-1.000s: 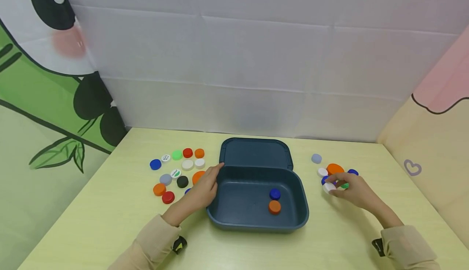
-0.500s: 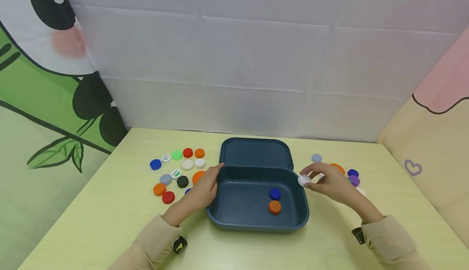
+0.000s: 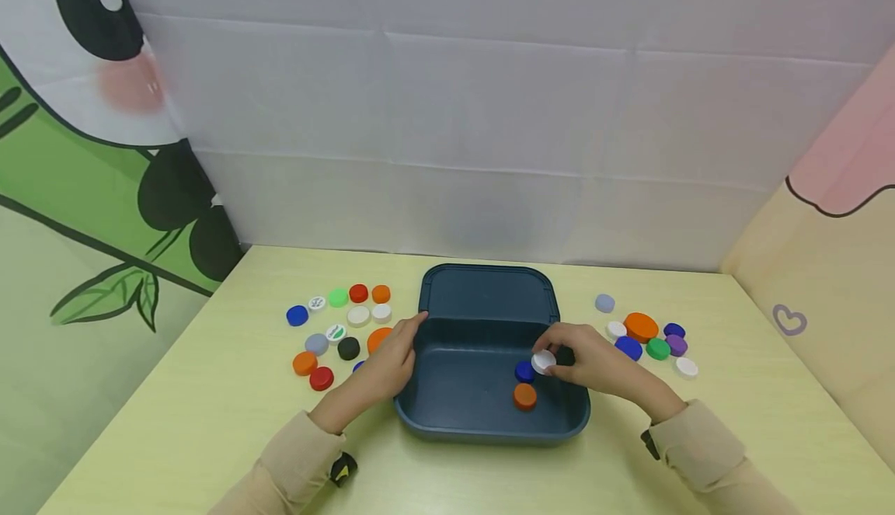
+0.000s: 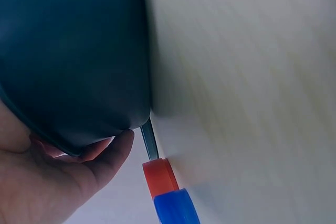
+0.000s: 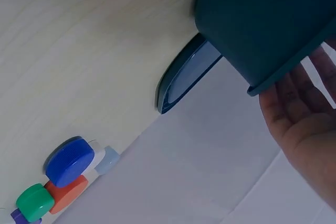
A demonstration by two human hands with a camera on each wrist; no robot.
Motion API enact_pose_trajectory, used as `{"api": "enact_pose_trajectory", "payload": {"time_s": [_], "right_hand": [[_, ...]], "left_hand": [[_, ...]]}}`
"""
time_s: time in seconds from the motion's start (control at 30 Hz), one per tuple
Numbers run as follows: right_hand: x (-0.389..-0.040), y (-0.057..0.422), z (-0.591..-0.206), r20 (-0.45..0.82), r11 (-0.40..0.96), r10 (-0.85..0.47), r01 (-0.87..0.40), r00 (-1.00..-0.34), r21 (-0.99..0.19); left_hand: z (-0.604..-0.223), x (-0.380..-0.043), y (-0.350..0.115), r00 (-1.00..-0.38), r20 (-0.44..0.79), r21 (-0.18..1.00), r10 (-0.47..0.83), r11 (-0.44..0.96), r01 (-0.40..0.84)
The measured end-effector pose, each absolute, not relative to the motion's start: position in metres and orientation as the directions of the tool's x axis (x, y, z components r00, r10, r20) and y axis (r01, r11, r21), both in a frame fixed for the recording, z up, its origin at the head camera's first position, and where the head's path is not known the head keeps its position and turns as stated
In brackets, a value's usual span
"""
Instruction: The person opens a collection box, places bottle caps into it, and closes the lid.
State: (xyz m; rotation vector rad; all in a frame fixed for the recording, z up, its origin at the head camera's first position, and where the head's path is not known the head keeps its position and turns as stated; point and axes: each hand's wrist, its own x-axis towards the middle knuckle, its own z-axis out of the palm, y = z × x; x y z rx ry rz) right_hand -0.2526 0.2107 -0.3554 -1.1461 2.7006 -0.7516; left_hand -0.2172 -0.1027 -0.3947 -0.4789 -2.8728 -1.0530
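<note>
A dark blue-green plastic box (image 3: pixel 482 435) stands on the table, its top open. My left hand (image 3: pixel 386 361) grips the box's left rim; the left wrist view shows the thumb (image 4: pixel 118 153) against the outer wall. Over the inside of the box, near its right side, my right hand (image 3: pixel 594 361) pinches a white bottle cap (image 3: pixel 543 362) between thumb and fingers. A blue bottle cap (image 3: pixel 524 372) and an orange bottle cap (image 3: pixel 524 398) lie on the box floor just below and left of it. In the right wrist view the box wall (image 5: pixel 268 24) hides the fingertips.
Behind the box lies its lid (image 3: pixel 489 292). Several mixed bottle caps, among them a black one (image 3: pixel 348 349), lie on the table (image 3: pixel 189 422) to the left. Another group, with a large orange cap (image 3: pixel 640 327), lies to the right. A cloth wall (image 3: pixel 447 111) borders the back.
My right hand has carried the white bottle cap leftward from the right-hand group, across the rim and over the box. The left hand has stayed on the rim.
</note>
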Motion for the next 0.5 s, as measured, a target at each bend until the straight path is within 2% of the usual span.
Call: {"api": "enact_pose_trajectory", "payload": {"time_s": [0.27, 0.5], "right_hand": [[-0.2496, 0.2037, -0.3593, -0.014, 0.630, -0.736, -0.678, -0.677, -0.379], [-0.2467, 0.2001, -0.3615, -0.011, 0.611, -0.775, -0.744, -0.632, -0.270]], "left_hand": [[-0.3958, -0.2177, -0.1026, -0.952, 0.149, 0.623, 0.268, 0.722, 0.301], [-0.3953, -0.2175, -0.1023, -0.955, 0.138, 0.621, 0.264, 0.728, 0.291]]}}
